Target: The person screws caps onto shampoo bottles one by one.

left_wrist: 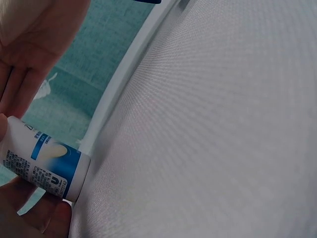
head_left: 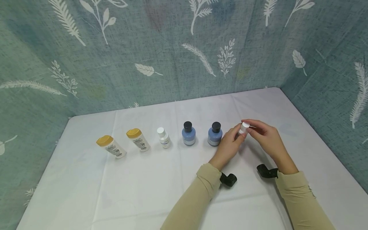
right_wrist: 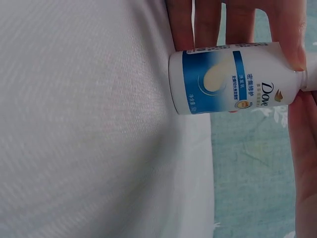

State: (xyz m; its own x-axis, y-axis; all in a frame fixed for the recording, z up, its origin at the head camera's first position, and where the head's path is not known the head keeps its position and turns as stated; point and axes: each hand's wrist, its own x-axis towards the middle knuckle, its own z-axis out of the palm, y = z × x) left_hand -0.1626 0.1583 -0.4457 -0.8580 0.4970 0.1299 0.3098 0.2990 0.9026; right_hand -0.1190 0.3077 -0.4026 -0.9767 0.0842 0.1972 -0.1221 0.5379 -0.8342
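A small white Dove shampoo bottle with a blue label and a white cap stands upright at the right of the table. My left hand grips the bottle's body, fingers curled round it. Around the cap, the thumb and fingers of my right hand pinch from the other side. In the left wrist view the bottle has its base at the tablecloth, and its cap lies outside the picture. Just left of my left hand is a blue bottle with a black cap.
Farther left along the white-covered table stand another blue bottle, a white bottle with a white cap, and two white bottles with yellow caps, one nearer and one farther left. A patterned green-blue curtain hangs behind.
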